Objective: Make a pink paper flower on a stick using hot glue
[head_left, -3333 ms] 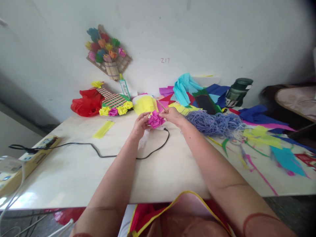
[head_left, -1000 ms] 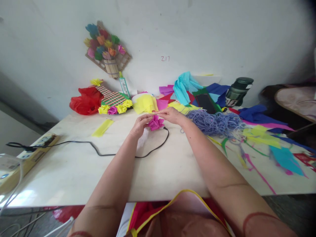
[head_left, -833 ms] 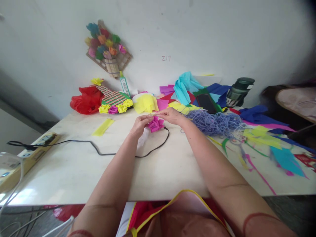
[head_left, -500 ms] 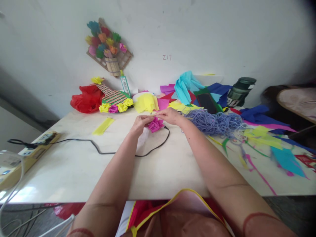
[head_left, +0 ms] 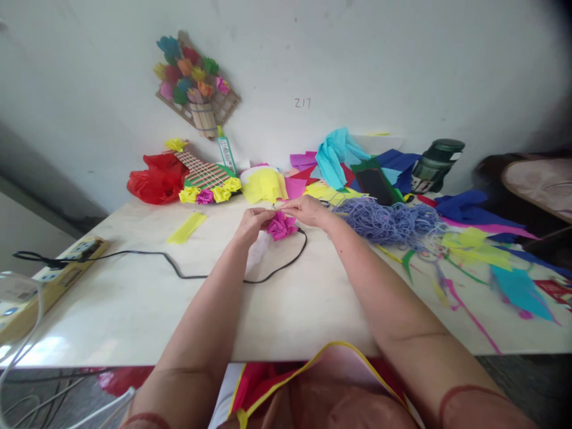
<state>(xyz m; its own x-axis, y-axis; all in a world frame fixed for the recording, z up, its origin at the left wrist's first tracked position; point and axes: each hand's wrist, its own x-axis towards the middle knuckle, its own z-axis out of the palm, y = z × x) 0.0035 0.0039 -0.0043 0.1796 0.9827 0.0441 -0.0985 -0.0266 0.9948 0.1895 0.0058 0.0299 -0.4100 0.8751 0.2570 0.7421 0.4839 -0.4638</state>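
Near the middle of the table my left hand [head_left: 254, 223] is closed in a pinch at the left end of a thin pale stick [head_left: 277, 210]. My right hand [head_left: 307, 211] holds the same stick, its fingers stretched toward the left hand; a bit of the stick shows behind the wrist. Just below the fingertips is a magenta crepe-paper flower [head_left: 281, 226]. It touches or nearly touches my left fingers; I cannot tell which. A white slip [head_left: 258, 253] lies beneath, partly hidden by the left forearm. A yellow paper strip [head_left: 187, 227] lies further left.
A black cable [head_left: 179, 273] runs from the power strip [head_left: 58, 280] under my left forearm. Tangled blue-purple string [head_left: 388, 223], a phone [head_left: 374, 186], a dark green bottle [head_left: 437, 165] and paper scraps crowd the right. At back left stands a flower-trimmed stick craft [head_left: 208, 173].
Both hands stay nearly in place. My left hand has shifted very slightly left, and a little more of the stick shows past the right wrist.
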